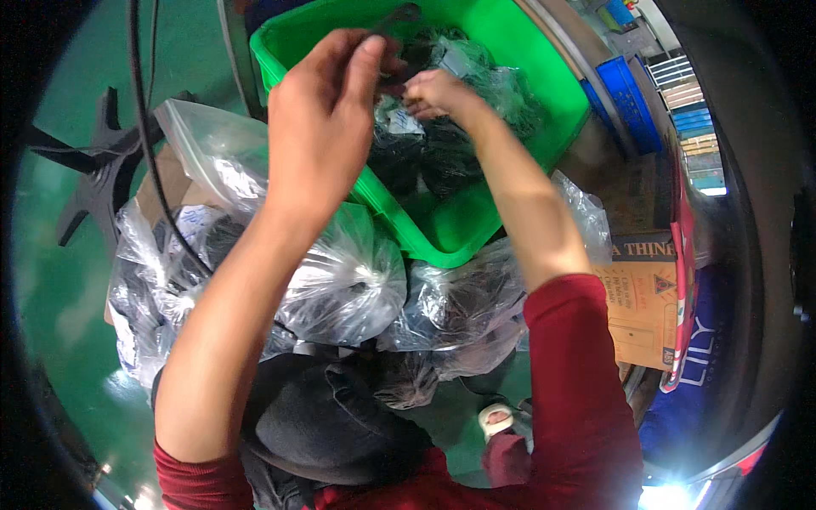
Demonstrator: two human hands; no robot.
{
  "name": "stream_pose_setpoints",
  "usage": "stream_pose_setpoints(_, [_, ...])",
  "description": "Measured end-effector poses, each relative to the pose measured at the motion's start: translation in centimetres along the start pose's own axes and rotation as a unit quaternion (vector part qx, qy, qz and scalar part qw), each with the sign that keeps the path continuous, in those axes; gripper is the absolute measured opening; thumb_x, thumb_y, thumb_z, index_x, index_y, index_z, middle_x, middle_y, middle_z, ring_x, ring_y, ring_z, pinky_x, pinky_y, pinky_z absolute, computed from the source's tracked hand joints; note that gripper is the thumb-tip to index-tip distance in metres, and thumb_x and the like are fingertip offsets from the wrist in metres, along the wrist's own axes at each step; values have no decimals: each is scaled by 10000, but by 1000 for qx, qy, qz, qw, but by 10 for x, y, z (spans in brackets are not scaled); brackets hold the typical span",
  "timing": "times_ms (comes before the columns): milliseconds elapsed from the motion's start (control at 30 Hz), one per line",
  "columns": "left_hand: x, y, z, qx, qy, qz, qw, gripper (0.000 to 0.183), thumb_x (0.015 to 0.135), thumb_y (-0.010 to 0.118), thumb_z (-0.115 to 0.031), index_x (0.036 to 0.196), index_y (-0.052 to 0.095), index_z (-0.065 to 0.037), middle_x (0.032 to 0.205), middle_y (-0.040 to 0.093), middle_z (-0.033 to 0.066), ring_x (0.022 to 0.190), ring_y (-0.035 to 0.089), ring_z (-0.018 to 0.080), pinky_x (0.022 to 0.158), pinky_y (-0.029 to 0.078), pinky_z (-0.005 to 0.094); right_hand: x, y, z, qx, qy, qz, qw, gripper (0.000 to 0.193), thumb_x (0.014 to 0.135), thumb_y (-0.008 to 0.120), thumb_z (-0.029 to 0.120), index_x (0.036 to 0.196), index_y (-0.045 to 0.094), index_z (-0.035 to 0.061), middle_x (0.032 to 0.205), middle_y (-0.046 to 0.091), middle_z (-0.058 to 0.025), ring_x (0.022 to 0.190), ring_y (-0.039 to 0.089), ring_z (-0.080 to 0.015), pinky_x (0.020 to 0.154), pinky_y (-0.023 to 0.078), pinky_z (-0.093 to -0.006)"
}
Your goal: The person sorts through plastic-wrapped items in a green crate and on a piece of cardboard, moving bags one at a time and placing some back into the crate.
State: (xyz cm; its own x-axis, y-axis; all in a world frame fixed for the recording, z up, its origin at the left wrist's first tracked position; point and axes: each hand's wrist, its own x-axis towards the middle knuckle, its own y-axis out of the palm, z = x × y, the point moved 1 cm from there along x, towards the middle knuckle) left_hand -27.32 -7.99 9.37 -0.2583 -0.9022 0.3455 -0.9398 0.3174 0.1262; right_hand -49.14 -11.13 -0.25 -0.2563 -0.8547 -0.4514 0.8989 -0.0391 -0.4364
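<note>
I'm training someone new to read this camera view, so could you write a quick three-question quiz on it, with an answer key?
1. Multiple choice: the fingers of the left hand and right hand are over a plastic bin. What colour is it?
a) blue
b) green
c) red

2. True or false: in the picture, the black star-shaped base is to the left of the bin.

3. Fill in the blank: clear plastic ____ with dark contents lie along the bin's near side.

Key: 1. b, green. 2. True. 3. Bags.
</note>
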Motion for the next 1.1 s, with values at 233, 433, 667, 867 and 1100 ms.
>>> stream_pose_setpoints(233, [4,8,80,242,-8,-85,966,205,832,367,-213,792,417,-18,689,564,142,690,520,350,608,402,388,132,51,-117,-355,-268,77,892,206,662,517,190,792,562,36,810,565,-128,744,537,-246,662,418,-328])
stream_pose_setpoints(433, [-3,9,86,343,63,-46,936,173,834,364,-189,841,438,-33,702,502,183,686,467,361,598,360,393,114,134,-84,-296,-315,-32,901,310,564,621,198,798,540,12,773,564,-154,752,554,-242,644,432,-333])
stream_pose_setpoints(667, [-1,11,84,364,81,-24,928,127,812,393,-154,837,440,-38,706,522,157,723,468,341,660,364,383,103,143,-75,-261,-295,-66,917,351,517,649,217,794,544,29,773,569,-143,745,556,-239,649,433,-329])
stream_pose_setpoints(867, [-1,1,90,374,123,-31,919,58,787,424,-103,795,429,-46,616,532,114,663,491,308,671,359,344,80,118,-47,-122,-279,-39,952,387,477,674,233,791,548,44,774,573,-133,738,558,-237,653,435,-324])
stream_pose_setpoints(1100, [-4,-1,91,342,74,-3,937,121,809,388,-128,854,439,-28,728,509,146,745,462,325,666,372,371,26,48,-40,98,-138,-71,983,288,620,568,-11,903,515,9,856,562,-54,758,512,-137,671,399,-253])
